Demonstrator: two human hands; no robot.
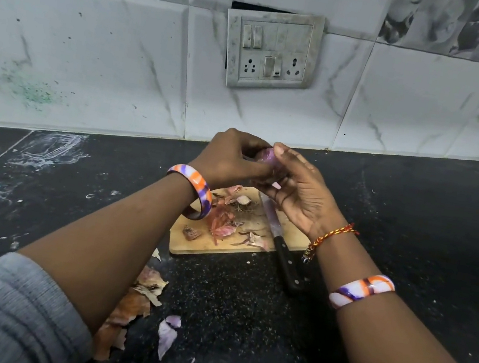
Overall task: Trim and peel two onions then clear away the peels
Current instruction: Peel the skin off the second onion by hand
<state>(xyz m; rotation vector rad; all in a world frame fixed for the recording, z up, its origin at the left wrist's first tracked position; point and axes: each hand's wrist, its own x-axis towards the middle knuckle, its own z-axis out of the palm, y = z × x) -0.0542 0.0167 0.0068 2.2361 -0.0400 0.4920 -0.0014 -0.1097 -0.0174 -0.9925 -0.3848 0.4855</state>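
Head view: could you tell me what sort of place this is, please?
Most likely a home kitchen: a dark stone counter, a tiled wall with a switch panel, and a cutting board strewn with onion peels.

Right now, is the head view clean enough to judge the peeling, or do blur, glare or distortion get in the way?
Head view: evenly lit, no harsh glare; wide-angle bending curves the counter edge and tile lines; the onion is mostly hidden between the left hand and right hand, slightly soft; peels on the cutting board read clearly.

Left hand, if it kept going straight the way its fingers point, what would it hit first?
The left hand points right, so it meets the onion it already holds, then the right hand just beyond; depth is unclear.
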